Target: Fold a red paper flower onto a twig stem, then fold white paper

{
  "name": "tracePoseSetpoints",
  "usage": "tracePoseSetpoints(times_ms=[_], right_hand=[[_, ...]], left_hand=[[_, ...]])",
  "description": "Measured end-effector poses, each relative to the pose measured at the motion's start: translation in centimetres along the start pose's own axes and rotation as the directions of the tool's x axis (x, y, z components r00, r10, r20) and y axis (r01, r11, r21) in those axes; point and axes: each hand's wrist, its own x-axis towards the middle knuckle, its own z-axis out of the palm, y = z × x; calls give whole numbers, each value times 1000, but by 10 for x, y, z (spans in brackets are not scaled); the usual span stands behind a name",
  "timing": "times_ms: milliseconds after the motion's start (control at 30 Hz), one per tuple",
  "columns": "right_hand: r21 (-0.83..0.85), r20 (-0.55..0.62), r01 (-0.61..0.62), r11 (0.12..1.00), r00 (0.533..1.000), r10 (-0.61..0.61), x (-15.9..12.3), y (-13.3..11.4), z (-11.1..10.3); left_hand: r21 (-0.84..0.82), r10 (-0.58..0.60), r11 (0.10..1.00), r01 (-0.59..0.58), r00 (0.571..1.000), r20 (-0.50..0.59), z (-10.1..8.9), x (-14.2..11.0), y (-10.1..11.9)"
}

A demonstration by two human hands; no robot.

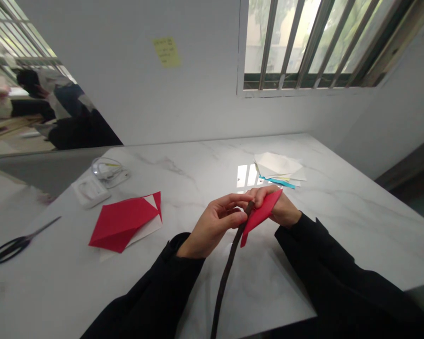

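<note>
The left hand (212, 226), fingers curled, pinches the top of a dark flexible stem (229, 270) whose long axis slants down toward the person over the table (353, 230); the right hand (282, 209), partly closed, holds a folded red paper piece (259, 214) just beside the stem's top.

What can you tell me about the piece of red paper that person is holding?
The red paper is a narrow, tapering piece, matt and bright red, apparently folded, with a pointed lower end that hangs free. The right hand holds its upper end, and it lies against the top of a long dark strip gripped by the left hand. It is raised above the white marble table.
</note>
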Motion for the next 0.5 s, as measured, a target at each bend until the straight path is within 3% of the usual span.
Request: tracePoseSetpoints(times_ms=[500], right_hand=[[-23, -19, -104, 994, 994, 103, -2, -6, 4]], left_hand=[[8, 30, 999, -31, 999, 32, -1, 2, -2]])
